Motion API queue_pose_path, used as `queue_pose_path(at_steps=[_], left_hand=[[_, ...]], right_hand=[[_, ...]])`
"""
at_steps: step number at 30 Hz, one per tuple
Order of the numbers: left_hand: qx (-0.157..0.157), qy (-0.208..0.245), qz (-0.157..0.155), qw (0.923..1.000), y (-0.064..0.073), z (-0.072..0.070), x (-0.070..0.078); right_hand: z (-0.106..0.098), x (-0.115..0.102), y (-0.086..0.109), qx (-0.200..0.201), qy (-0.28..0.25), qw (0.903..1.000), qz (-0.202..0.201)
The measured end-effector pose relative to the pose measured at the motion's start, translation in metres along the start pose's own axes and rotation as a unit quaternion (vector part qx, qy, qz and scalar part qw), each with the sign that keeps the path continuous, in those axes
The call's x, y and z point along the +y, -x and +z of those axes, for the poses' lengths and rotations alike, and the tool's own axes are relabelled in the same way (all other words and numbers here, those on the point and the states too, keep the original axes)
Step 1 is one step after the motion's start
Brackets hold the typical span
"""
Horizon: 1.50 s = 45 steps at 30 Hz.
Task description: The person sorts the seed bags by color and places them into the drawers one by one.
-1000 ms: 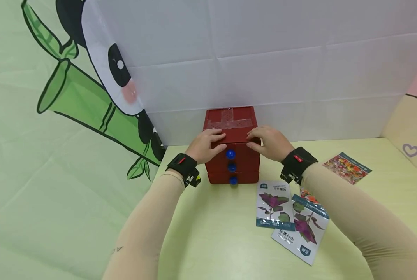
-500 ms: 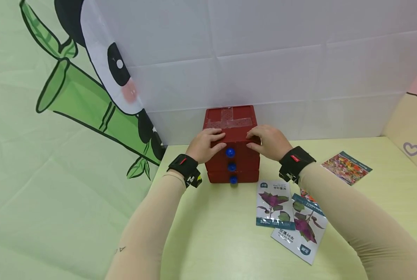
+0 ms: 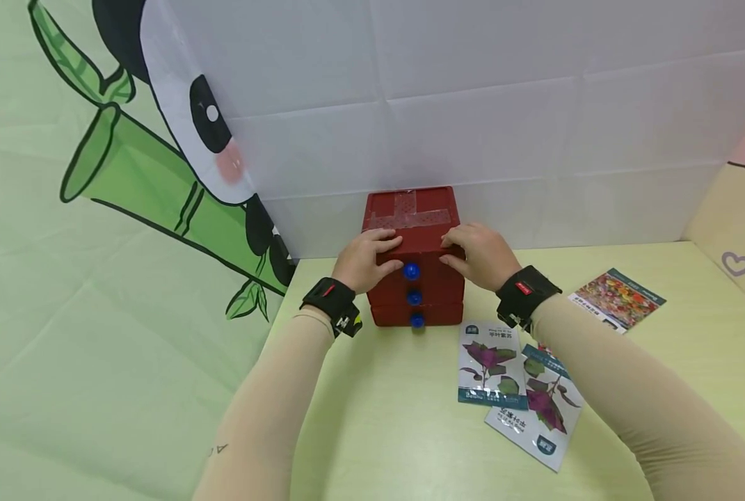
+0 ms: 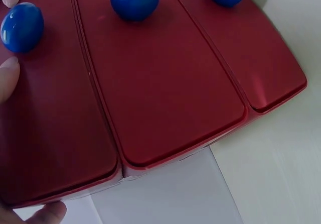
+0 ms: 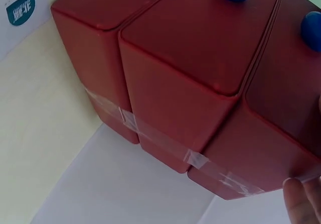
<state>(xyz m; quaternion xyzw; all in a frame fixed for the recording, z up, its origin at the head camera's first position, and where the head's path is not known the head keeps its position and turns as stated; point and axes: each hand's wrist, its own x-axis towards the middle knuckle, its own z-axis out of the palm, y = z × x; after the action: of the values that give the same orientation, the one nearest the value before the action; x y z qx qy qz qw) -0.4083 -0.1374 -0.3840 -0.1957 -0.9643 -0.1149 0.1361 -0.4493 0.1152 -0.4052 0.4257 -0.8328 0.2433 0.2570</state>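
Note:
A small red drawer box [image 3: 431,289] with three blue knobs [image 3: 412,271] stands upright on the table against the white backdrop. Its drawers look closed, and clear tape crosses its top and side. My left hand [image 3: 362,261] grips the top left front edge, fingers over the top and thumb on the top drawer's front, close to the knob. On the opposite edge my right hand [image 3: 481,256] holds the box likewise, thumb at the front. The left wrist view shows the drawer fronts [image 4: 165,83] from close by; in the right wrist view the taped side [image 5: 165,113] shows.
A seed packet [image 3: 490,365] with purple leaves lies in front of the box, partly over a second packet [image 3: 535,424]. Further right rests a flower-picture packet [image 3: 622,299]. My right forearm hides part of this area. A printed panda cloth [image 3: 97,313] hangs at left.
Both hands stay in the same place on the drawer box. My right forearm has shifted slightly left, uncovering more of the flower-picture packet. The head view has tilted a little.

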Motion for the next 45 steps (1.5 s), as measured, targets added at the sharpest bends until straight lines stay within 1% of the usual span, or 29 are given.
queue_pose_path(at_steps=[3, 6, 9, 12, 14, 16, 17, 19, 21, 23, 26, 30, 34, 40, 43, 45], left_hand=[[-0.008, -0.019, -0.001, 0.9998, 0.0, 0.0, 0.004], [-0.024, -0.042, -0.005, 0.9988, -0.003, -0.003, 0.01], [-0.03, -0.048, -0.007, 0.9984, -0.008, -0.008, 0.017], [-0.026, -0.034, 0.004, 0.9991, -0.017, -0.012, 0.022], [-0.02, -0.023, 0.01, 0.9995, -0.023, -0.014, 0.025], [-0.015, -0.013, 0.009, 0.9998, -0.03, -0.015, 0.027], [-0.013, -0.014, 0.006, 0.9998, -0.033, -0.014, 0.027], [-0.016, -0.02, -0.007, 0.9996, -0.038, -0.013, 0.028], [-0.024, -0.034, -0.026, 0.9988, -0.043, -0.01, 0.027], [-0.033, -0.049, -0.044, 0.9973, -0.047, -0.007, 0.027], [-0.047, -0.065, -0.068, 0.9944, -0.051, -0.003, 0.026], [-0.059, -0.066, -0.086, 0.9924, -0.055, -0.002, 0.025], [-0.068, -0.076, -0.092, 0.9906, -0.056, -0.004, 0.023], [-0.103, -0.102, -0.087, 0.9856, -0.054, -0.002, 0.021], [-0.117, -0.115, -0.086, 0.9826, -0.054, 0.0, 0.023], [-0.126, -0.123, -0.087, 0.9805, -0.055, 0.001, 0.024]], right_hand=[[0.002, -0.001, 0.003, 0.006, -0.011, 0.9999, 0.01], [0.005, -0.005, 0.007, 0.028, -0.02, 0.9992, 0.019], [0.007, -0.015, 0.014, 0.079, -0.016, 0.9965, 0.024], [0.01, -0.031, 0.025, 0.134, -0.016, 0.9904, 0.031], [0.013, -0.044, 0.033, 0.149, -0.03, 0.9874, 0.041], [0.02, -0.055, 0.041, 0.143, -0.06, 0.9863, 0.058], [0.024, -0.059, 0.045, 0.132, -0.076, 0.9859, 0.069], [0.035, -0.067, 0.051, 0.101, -0.111, 0.9839, 0.097], [0.044, -0.072, 0.057, 0.072, -0.141, 0.9793, 0.126], [0.053, -0.075, 0.06, 0.049, -0.166, 0.9726, 0.155], [0.064, -0.077, 0.063, 0.032, -0.201, 0.9601, 0.191], [0.077, -0.077, 0.064, 0.012, -0.246, 0.9407, 0.233], [0.091, -0.078, 0.065, -0.019, -0.283, 0.9177, 0.278], [0.106, -0.08, 0.063, -0.056, -0.323, 0.8806, 0.342], [0.112, -0.078, 0.062, -0.064, -0.333, 0.8663, 0.367], [0.115, -0.075, 0.061, -0.065, -0.334, 0.8594, 0.382]])
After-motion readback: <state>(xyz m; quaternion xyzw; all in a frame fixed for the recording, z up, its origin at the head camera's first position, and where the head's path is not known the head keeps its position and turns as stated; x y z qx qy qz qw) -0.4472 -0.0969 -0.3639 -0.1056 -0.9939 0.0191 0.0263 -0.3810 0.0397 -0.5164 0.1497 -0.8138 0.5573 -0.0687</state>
